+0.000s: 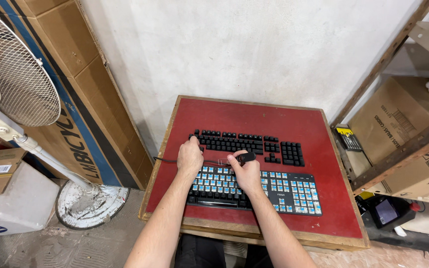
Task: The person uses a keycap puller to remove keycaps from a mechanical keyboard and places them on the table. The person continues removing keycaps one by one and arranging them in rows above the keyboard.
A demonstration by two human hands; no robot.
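My right hand (247,171) pinches a black tool (246,158) above the bare keyboard (274,191). My left hand's (189,156) fingers curl on the keycaps (234,142).

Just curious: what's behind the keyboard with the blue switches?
Behind the keyboard, rows of black keycaps lie on the red table. The left hand and right hand cover some.

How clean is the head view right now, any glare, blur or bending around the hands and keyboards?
Head view: even, soft light, no glare on the red table; left hand, right hand and the stripped keyboard are sharp, with faint shadows; wide-angle bending shows at the edges, on the fan and shelf.
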